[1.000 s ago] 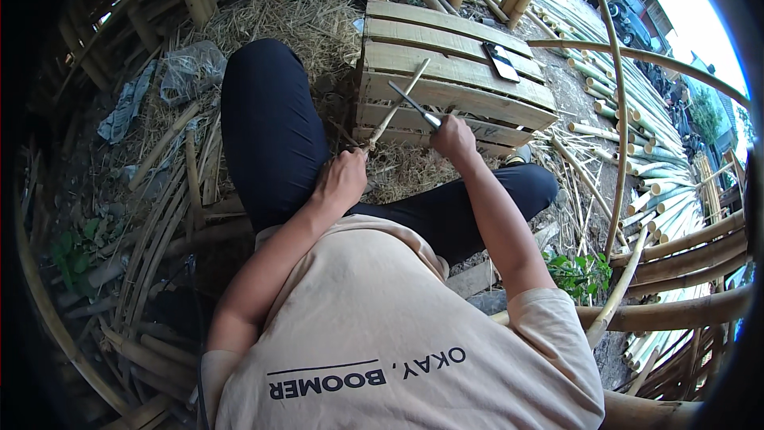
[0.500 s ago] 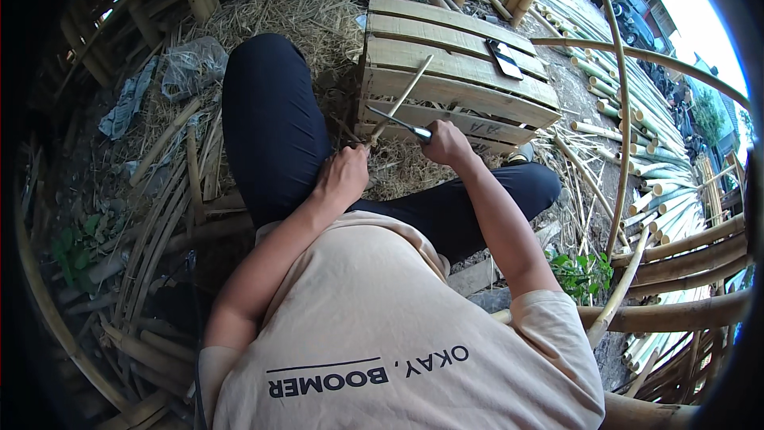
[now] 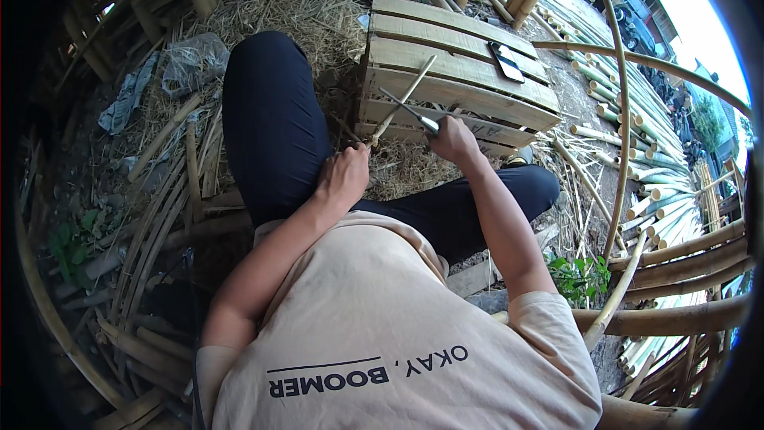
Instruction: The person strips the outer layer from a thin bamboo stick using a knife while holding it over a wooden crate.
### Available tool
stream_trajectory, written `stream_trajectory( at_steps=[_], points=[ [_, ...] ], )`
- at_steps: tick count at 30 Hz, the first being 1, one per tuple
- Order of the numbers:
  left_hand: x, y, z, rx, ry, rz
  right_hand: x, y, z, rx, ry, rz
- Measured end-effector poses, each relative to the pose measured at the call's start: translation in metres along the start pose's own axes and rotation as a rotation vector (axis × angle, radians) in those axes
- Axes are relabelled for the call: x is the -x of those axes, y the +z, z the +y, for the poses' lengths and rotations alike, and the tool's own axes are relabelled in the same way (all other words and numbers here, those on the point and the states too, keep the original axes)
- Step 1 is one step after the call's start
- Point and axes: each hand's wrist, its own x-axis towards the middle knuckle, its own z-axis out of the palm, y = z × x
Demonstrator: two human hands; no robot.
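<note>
My left hand (image 3: 347, 173) is closed round the lower end of a thin bamboo strip (image 3: 409, 93), beside my bent left knee. The strip slants up and away to the right, its far end in front of the crate's slats. In my right hand (image 3: 455, 142) is a knife (image 3: 427, 123), its fingers wrapped round the handle. The narrow dark blade points up and left, and its tip lies at the strip, above my left hand. Whether the edge touches the strip I cannot tell.
A slatted wooden crate (image 3: 446, 56) stands ahead, with a phone (image 3: 506, 62) on top. Straw and shavings (image 3: 318, 16) cover the ground. Cut bamboo poles (image 3: 660, 167) are stacked at the right. A clear plastic bag (image 3: 193, 65) lies at the left, and bamboo rails (image 3: 676, 317) surround me.
The knife and my right hand have shifted slightly right, and the blade now points more steeply upward. My left hand and the strip have hardly moved.
</note>
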Motion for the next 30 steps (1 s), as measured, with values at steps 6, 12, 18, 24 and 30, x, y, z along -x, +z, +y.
stream_trajectory(
  at_steps=[6, 12, 18, 24, 30],
  points=[
    [0.000, 0.012, -0.006, -0.079, 0.060, 0.057, 0.009, -0.005, -0.022, 0.060, -0.002, -0.051],
    [-0.001, 0.013, -0.003, -0.133, 0.042, 0.075, -0.012, -0.012, 0.010, 0.068, 0.160, 0.053],
    [0.000, 0.012, -0.005, -0.088, 0.026, 0.055, -0.016, -0.010, 0.006, 0.082, 0.196, 0.117],
    [0.000, 0.014, -0.007, -0.105, 0.040, 0.053, -0.027, -0.021, 0.043, 0.048, 0.250, 0.145],
    [-0.001, 0.017, -0.008, -0.081, 0.037, 0.068, -0.005, -0.003, -0.001, 0.029, 0.034, -0.011]
  ],
)
